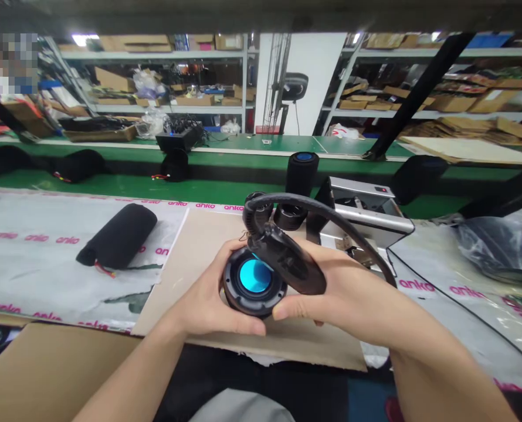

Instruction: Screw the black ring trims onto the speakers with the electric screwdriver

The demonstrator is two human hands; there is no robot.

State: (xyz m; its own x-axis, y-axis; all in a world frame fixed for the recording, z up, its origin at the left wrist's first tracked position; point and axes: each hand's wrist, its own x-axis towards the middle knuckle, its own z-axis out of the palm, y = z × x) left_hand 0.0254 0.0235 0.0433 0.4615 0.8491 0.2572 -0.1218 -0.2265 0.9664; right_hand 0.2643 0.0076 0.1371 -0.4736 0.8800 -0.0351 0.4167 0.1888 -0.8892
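Between my hands is a round black speaker end (231, 282) with a shiny blue disc in its middle and small holes around its rim. My left hand (206, 296) is closed around its left side, thumb along the near edge. My right hand (331, 293) grips the right side, its thumb tip at the rim. A black hand tool (294, 264) with a thick cable lies in the crook of my right hand, over part of the speaker; its working tip is hidden. Beneath them is a cardboard sheet (179, 258).
A black cloth-covered cylinder (122, 234) with coloured wires lies at left. Behind my hands stand a blue-topped cylinder (302, 173) and a silver machine (366, 214). More black cylinders line the green bench (133, 187). A bagged item (502, 246) sits at right; a cable crosses there.
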